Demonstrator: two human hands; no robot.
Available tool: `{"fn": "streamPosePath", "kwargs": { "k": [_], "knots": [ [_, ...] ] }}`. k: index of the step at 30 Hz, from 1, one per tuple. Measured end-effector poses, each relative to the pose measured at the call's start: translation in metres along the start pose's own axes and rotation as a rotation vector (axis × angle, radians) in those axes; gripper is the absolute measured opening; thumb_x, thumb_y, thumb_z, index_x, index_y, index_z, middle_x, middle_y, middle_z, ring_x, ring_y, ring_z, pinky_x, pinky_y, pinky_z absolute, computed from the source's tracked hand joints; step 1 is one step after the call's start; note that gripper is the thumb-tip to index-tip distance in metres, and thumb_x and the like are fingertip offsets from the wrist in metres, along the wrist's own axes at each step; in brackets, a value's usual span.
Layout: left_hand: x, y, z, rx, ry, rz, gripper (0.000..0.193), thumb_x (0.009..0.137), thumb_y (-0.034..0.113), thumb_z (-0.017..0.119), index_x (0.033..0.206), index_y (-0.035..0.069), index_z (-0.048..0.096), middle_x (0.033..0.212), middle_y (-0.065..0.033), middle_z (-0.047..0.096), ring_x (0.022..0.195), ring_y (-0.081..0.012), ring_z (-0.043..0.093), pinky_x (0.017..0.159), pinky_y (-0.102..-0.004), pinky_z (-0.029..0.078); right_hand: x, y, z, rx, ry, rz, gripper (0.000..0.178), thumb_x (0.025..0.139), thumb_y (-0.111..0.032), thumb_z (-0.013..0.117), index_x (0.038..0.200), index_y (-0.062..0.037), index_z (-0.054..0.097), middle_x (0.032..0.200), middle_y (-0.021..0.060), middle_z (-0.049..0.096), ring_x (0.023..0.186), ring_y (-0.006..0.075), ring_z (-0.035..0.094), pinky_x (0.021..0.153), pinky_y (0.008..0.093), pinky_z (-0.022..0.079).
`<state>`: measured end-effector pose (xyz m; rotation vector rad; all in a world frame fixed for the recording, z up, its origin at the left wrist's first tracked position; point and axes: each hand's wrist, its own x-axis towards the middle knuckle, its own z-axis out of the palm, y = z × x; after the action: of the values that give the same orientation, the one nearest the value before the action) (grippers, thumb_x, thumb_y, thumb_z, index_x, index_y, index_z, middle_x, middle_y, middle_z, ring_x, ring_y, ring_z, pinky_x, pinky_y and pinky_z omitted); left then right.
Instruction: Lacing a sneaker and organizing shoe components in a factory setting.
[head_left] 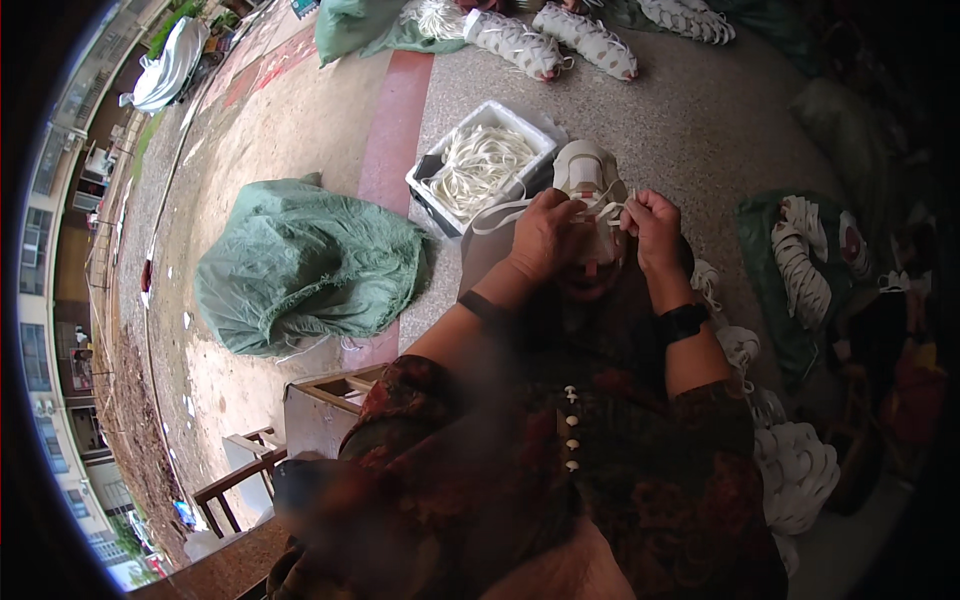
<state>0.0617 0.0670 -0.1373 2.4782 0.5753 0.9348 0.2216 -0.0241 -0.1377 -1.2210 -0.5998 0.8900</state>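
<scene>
Head view: pale shoe [586, 168] runs lengthwise away from the person [655, 455].

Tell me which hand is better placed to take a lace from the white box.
Probably your left hand: it is nearer the white box, which stands left of the shoe. Your right hand is farther off, on the shoe's other side, pinching a lace.

Left fingers [562, 211] partly hide the shoe [604, 243].
</scene>
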Motion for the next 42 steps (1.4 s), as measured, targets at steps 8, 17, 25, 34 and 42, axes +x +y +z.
{"fn": "streamPosePath", "kwargs": {
  "k": [8,17,25,34,42],
  "knots": [
    [0.001,-0.007,0.006,-0.111,-0.101,-0.008,0.01,0.072,0.012,0.067,0.081,0.008,0.067,0.075,-0.0075,0.061,0.075,-0.0252,0.061,0.068,-0.0339,0.05,-0.01,-0.007,0.009,-0.15,-0.085,-0.039,0.01,0.087,-0.006,0.057,0.081,-0.0005,0.061,0.064,0.0012,0.058,0.054,0.0047,0.049,0.05,0.0187,0.038],
    [-0.015,-0.01,-0.013,-0.664,-0.169,-0.299,0.004,0.08,0.005,0.065,0.082,0.002,0.067,0.082,-0.0028,0.063,0.082,-0.0098,0.058,0.075,-0.0244,0.047,-0.006,-0.009,0.011,-0.476,-0.115,0.094,0.009,0.081,-0.005,0.058,0.076,0.0011,0.061,0.062,0.0088,0.061,0.055,0.0157,0.058,0.052,0.027,0.045],
    [-0.023,-0.015,-0.012,-0.813,-0.12,-0.39,0.004,0.078,0.0,0.066,0.08,0.003,0.064,0.082,-0.0014,0.062,0.082,-0.0089,0.057,0.075,-0.0246,0.046,-0.004,-0.025,0.043,-1.354,-0.18,-0.138,0.015,0.077,-0.012,0.057,0.08,0.0003,0.066,0.081,0.0228,0.063,0.081,0.0397,0.062,0.071,0.0472,0.049],
    [-0.023,-0.013,-0.013,-0.829,-0.143,-0.382,0.005,0.08,0.004,0.067,0.082,0.001,0.063,0.08,-0.0034,0.062,0.077,-0.0097,0.057,0.073,-0.0248,0.046,-0.004,-0.003,0.048,-1.359,-0.161,-0.352,0.011,0.073,-0.014,0.064,0.079,-0.0056,0.067,0.083,0.0192,0.061,0.079,0.0371,0.062,0.069,0.0449,0.05],
    [-0.015,-0.014,-0.02,-0.726,-0.138,-0.522,0.02,0.086,0.021,0.061,0.085,0.001,0.064,0.073,-0.007,0.061,0.07,-0.0152,0.058,0.065,-0.0289,0.047,-0.008,0.02,0.025,-0.954,0.019,-0.467,0.006,0.066,-0.001,0.063,0.07,-0.0057,0.062,0.078,0.0132,0.057,0.083,0.0329,0.055,0.073,0.0411,0.046]
  ]
}}
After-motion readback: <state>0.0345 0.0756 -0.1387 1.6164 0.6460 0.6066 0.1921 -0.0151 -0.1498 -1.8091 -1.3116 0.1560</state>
